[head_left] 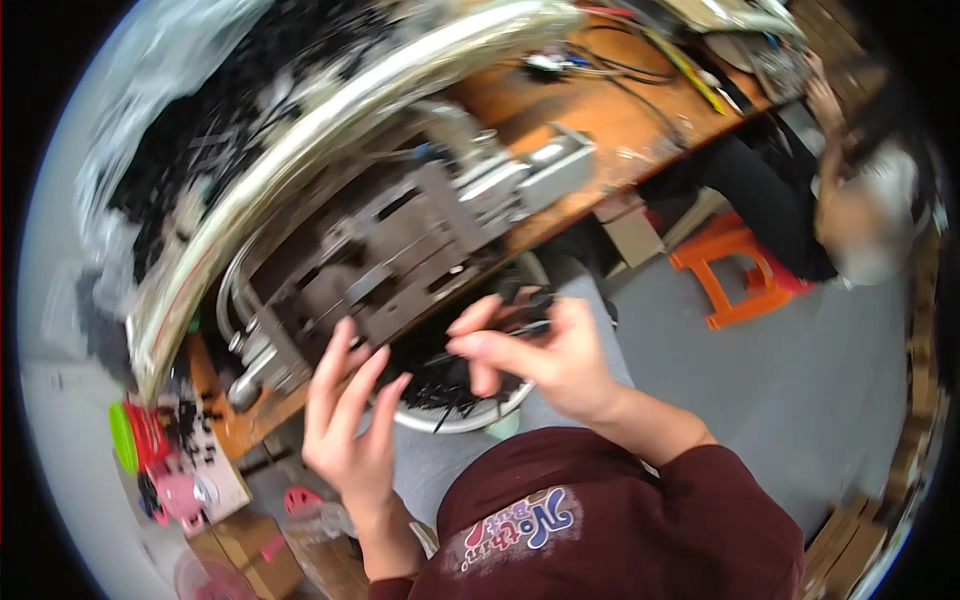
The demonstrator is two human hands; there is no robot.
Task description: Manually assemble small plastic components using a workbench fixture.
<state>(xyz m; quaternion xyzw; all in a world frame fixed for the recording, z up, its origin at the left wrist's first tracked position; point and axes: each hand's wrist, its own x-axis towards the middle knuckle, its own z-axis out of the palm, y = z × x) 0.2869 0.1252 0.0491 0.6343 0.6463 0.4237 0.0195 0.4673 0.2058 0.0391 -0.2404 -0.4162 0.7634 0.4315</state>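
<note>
My left hand (350,430) is raised at the front edge of a metal fixture, with its fingers apart. A tiny dark spot shows by its fingertips, and I cannot tell whether it is a part or the fixture behind. My right hand (565,360) is curled, its thumb and fingers drawn together around thin black pieces (528,318), which are blurred. Below and between the hands, a white round basin (445,423) holds a heap of thin black pieces (430,385). The grey metal fixture (410,225), with slots and a raised block, lies just beyond both hands.
A clear plastic-wrapped bar (330,120) curves behind the fixture, before a large pile of black parts (230,130). Cables and tools lie on the orange wooden table (620,120). Another person sits at the right near an orange stool (725,270). Cardboard boxes (245,555) stand lower left.
</note>
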